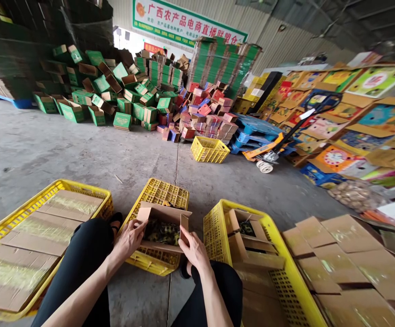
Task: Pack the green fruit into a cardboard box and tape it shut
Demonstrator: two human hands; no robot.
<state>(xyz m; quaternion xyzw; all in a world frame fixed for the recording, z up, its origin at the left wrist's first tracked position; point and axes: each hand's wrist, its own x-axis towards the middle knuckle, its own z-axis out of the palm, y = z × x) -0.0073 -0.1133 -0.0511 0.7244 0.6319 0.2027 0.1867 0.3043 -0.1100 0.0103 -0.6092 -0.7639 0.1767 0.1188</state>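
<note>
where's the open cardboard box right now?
In the head view, low centre: the open cardboard box sits on an upturned yellow crate, with the left hand and right hand touching its side flaps, between the person's knees.

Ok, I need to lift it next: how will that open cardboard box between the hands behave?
The open box probably carries some weight: dark produce fills it. Its unsealed flaps look floppy, so both hands likely need its walls.

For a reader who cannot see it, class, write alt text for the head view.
A seated person's left hand and right hand grip the side flaps of an open box of dark fruit resting on a yellow crate. More crates with cardboard flank it on a concrete floor; piled green boxes stand behind.
</note>
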